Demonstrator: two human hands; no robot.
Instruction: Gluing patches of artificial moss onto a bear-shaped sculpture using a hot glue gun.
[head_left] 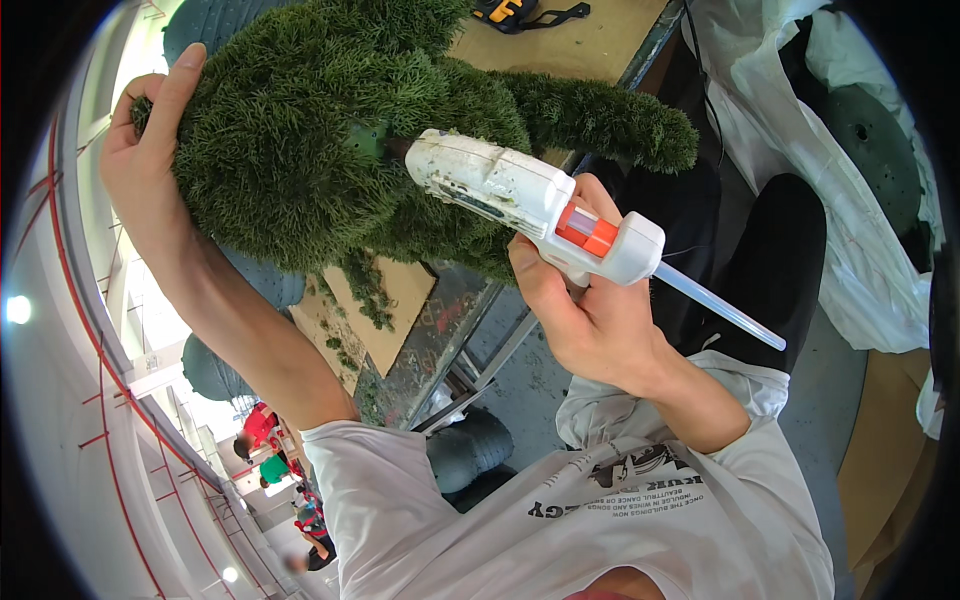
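A large bushy green piece of artificial foliage (290, 140) fills the upper middle, with a longer arm of it reaching right. At its left edge my left hand (150, 145) is closed around a bit of the greenery, thumb pointing up. My right hand (595, 315) grips a white hot glue gun (500, 180) with an orange part near its rear. From the gun's back end sticks a clear glue stick (725, 305). The dark nozzle points left and meets or nearly meets a smooth green patch (368, 140) among the leaves; exact contact is unclear.
A yellow and black tape measure (505, 12) lies on the tabletop (560, 45) at the top. Cardboard (385, 310) with green scraps is below the foliage. White plastic sheeting (850, 270) and a dark green rounded form (875, 150) are at right. People (270, 455) stand far off, lower left.
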